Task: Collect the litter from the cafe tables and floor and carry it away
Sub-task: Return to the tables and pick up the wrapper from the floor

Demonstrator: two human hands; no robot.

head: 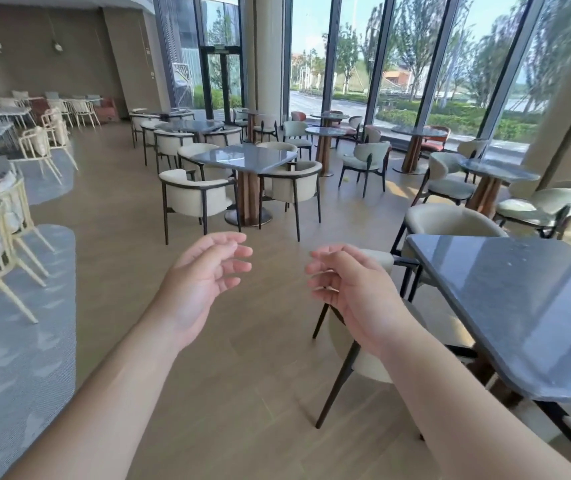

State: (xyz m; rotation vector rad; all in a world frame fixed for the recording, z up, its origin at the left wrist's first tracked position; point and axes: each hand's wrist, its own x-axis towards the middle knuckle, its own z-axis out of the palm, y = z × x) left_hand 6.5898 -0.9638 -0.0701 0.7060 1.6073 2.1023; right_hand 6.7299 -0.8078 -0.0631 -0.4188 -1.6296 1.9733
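**Head view: two bare hands raised over the cafe floor**

Both hands hang in mid-air, holding nothing: left hand (204,275) and right hand (350,289), palms facing, fingers loosely curled. A small yellowish scrap (346,179), perhaps litter, lies on the wooden floor (260,393) at one o'clock, beside a pale chair (365,161). Dark table (519,306) sits at three o'clock.

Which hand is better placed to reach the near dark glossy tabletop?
Right, likely. The right hand is nearer the dark glossy tabletop, which lies on that side; the left hand is farther off. Both hold nothing.
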